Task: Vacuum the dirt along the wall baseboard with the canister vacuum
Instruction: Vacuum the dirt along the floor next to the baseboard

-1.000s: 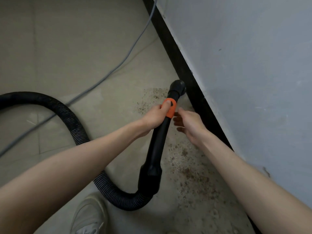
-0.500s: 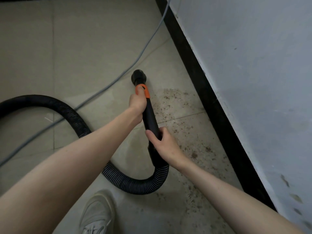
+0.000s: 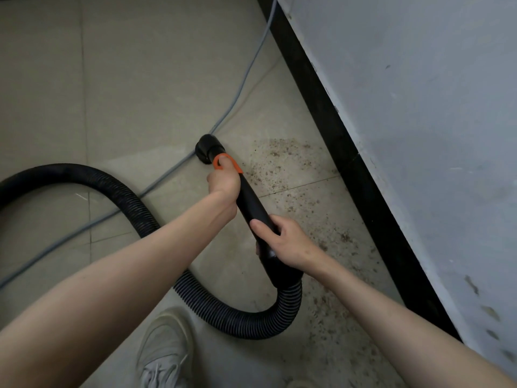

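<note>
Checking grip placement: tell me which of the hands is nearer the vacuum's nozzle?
Left. The left hand grips the orange collar right behind the nozzle; the right hand holds the wand farther back, near the hose.

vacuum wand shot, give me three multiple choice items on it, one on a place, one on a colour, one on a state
1. Where does the nozzle sit?
A. against the baseboard
B. on the floor beside the grey cable, away from the baseboard
C. on the shoe

2. What colour is the collar behind the nozzle?
A. orange
B. blue
C. white

3. How is the wand held?
A. left hand only
B. right hand only
C. both hands

Key:
1 B: the nozzle is next to the grey cable, with the dirt between it and the baseboard.
2 A: the collar is orange on a black wand.
3 C: the left hand has its grip by the collar, and the right hand grips lower down.
</note>
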The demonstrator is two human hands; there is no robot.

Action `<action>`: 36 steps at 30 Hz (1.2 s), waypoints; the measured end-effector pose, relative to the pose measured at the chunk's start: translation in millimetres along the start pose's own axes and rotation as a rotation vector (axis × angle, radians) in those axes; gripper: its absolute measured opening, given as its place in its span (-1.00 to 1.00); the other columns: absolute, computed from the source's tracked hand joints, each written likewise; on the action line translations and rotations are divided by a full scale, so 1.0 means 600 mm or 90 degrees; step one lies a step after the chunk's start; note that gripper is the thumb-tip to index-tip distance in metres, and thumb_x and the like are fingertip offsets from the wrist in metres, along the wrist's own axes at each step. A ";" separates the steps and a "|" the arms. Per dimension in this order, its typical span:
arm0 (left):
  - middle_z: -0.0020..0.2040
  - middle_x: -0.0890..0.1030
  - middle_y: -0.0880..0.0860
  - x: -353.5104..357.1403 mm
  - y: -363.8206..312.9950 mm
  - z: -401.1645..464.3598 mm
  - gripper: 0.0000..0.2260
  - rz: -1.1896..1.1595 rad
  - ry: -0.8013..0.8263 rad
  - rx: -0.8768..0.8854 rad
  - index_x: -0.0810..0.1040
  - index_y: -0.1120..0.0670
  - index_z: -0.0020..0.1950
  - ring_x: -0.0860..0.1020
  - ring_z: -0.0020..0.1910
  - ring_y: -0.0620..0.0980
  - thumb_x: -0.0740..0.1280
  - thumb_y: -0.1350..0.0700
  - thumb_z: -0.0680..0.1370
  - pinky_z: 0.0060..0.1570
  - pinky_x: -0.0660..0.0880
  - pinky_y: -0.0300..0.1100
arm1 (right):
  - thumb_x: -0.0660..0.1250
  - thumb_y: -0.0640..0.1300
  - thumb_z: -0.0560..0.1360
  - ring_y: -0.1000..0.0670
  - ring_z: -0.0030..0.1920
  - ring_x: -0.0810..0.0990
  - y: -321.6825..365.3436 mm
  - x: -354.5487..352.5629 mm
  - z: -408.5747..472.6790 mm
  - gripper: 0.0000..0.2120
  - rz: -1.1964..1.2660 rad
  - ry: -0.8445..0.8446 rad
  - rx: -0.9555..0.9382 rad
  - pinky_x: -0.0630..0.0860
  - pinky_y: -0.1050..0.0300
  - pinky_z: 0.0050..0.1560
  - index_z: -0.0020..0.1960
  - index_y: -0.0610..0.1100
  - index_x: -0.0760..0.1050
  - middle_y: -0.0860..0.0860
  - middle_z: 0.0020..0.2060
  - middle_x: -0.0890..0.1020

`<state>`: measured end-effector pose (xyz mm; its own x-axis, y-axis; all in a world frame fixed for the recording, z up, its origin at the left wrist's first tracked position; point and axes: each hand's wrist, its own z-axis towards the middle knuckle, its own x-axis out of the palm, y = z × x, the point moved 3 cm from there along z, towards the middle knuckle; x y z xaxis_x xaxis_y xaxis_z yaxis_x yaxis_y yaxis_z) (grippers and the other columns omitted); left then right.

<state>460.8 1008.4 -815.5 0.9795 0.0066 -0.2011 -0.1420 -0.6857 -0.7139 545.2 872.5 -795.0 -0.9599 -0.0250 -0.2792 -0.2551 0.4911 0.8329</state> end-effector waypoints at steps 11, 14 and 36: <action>-0.19 0.48 0.06 0.059 -0.002 -0.027 -0.62 0.023 0.173 0.038 0.42 0.17 0.12 0.48 -0.16 0.03 0.05 -0.12 0.64 -0.10 0.46 -0.12 | 0.21 0.05 0.62 -0.05 -0.39 0.64 -0.002 -0.023 -0.028 -0.77 0.141 0.056 0.079 0.58 0.09 -0.32 -0.03 -0.12 0.35 -0.08 -0.38 0.65; -0.22 0.47 0.06 0.072 -0.024 -0.031 -0.64 0.017 0.234 0.019 0.41 0.14 -0.08 0.46 -0.27 -0.02 0.06 -0.13 0.64 -0.29 0.44 -0.18 | 0.22 0.10 0.60 -0.06 -0.34 0.66 0.013 -0.030 -0.019 -0.75 0.059 -0.039 0.062 0.64 -0.07 -0.15 -0.07 -0.09 0.38 -0.10 -0.34 0.67; -0.20 0.45 0.06 0.173 -0.015 -0.079 -0.60 0.192 0.377 0.060 0.40 0.16 0.02 0.45 -0.24 -0.03 0.04 -0.16 0.63 -0.29 0.41 -0.22 | 0.17 0.21 0.55 -0.06 -0.28 0.66 -0.019 -0.083 -0.043 -0.69 -0.136 -0.223 0.122 0.63 -0.02 -0.20 -0.10 -0.04 0.39 -0.07 -0.25 0.64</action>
<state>570.6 980.7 -798.4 0.8040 -0.5944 -0.0185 -0.4076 -0.5281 -0.7450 593.0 845.7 -777.9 -0.7821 0.1366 -0.6080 -0.3854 0.6606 0.6442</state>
